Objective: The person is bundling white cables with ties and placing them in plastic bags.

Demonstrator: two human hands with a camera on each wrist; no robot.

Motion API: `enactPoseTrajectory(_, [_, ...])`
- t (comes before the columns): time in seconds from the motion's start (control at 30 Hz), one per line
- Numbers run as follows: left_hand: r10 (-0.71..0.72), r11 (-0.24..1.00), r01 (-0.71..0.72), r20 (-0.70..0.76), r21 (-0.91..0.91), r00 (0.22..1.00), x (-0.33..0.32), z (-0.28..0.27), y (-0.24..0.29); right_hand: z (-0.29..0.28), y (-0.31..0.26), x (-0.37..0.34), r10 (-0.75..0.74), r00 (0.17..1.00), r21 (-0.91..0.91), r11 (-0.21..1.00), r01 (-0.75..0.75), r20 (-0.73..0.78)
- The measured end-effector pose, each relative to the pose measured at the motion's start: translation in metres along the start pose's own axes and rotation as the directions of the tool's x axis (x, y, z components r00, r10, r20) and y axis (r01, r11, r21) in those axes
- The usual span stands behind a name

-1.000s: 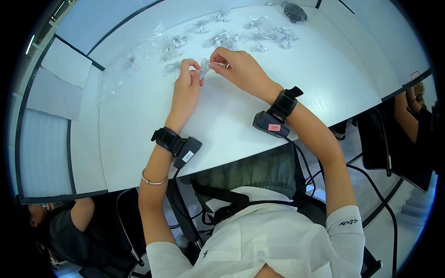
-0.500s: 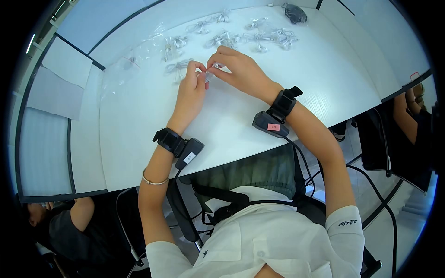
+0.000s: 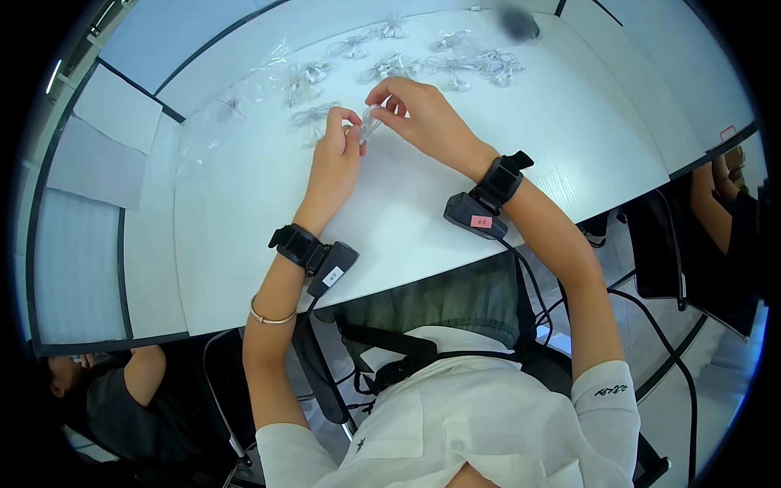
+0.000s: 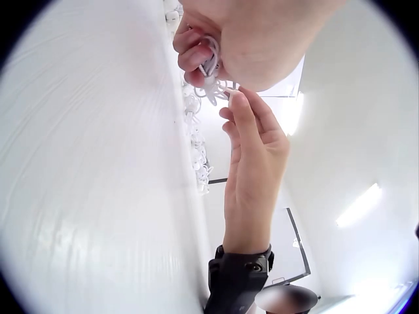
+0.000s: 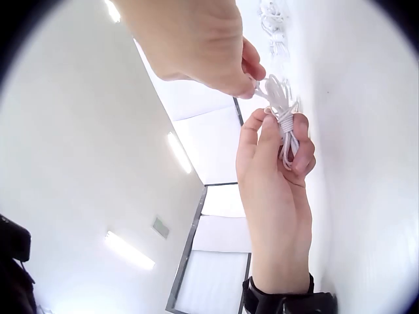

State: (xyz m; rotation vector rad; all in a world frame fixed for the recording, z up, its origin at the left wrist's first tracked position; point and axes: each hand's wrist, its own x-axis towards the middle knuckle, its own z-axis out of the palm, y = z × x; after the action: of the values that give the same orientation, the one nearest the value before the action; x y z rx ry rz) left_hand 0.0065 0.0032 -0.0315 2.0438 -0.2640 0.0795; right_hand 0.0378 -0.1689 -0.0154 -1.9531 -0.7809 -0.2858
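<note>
A white cable (image 3: pixel 370 122), coiled and wound round its middle, is between my two hands above the white table. My left hand (image 3: pixel 338 154) grips the bundle with curled fingers. In the right wrist view the windings of the cable (image 5: pixel 286 122) show between that hand's thumb and fingers, with loops sticking out at both ends. My right hand (image 3: pixel 427 122) is close at its right, thumb and forefinger together on a loose part of the cable. From the left wrist view, the right hand's fingertips (image 4: pixel 240 99) pinch a small white piece beside the bundle.
More bundled white cables lie across the back of the table, among them one bundle (image 3: pixel 313 116) just left of my hands and another (image 3: pixel 498 65) farther right. Clear plastic bags (image 3: pixel 207 134) lie at the left. A dark bundle (image 3: pixel 518 24) sits at the back right.
My left hand has shifted slightly right with the cable. The right hand came in against the bundle, then drew back and up a little, showing more of the cable's loop.
</note>
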Motion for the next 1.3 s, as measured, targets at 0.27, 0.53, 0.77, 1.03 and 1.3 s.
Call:
enactPoseTrajectory(0.27, [-0.016, 1.000, 0.016, 0.026, 0.007, 1.000, -0.002, 0.000, 0.003, 0.007, 0.009, -0.001, -0.071, 0.995, -0.003, 0.997, 0.071, -0.065])
enactPoseTrajectory(0.53, [0.042, 0.999, -0.041, -0.021, 0.035, 0.999, 0.000, 0.003, -0.003, 0.011, 0.002, -0.002, 0.027, 0.996, 0.054, 0.998, -0.023, -0.086])
enactPoseTrajectory(0.77, [0.033, 0.999, -0.031, -0.041, 0.042, 0.999, 0.001, 0.003, -0.010, 0.013, 0.001, -0.004, 0.086, 0.996, 0.052, 0.995, -0.086, 0.013])
enactPoseTrajectory(1.03, [0.028, 0.998, -0.025, -0.055, 0.054, 0.998, 0.002, 0.002, -0.008, 0.021, 0.003, -0.009, -0.073, 0.994, -0.122, 0.990, 0.063, -0.078])
enactPoseTrajectory(1.3, [0.038, 0.997, -0.035, -0.046, 0.066, 0.998, 0.001, 0.003, -0.007, 0.023, 0.006, -0.007, -0.106, 0.992, -0.249, 0.964, 0.087, -0.066])
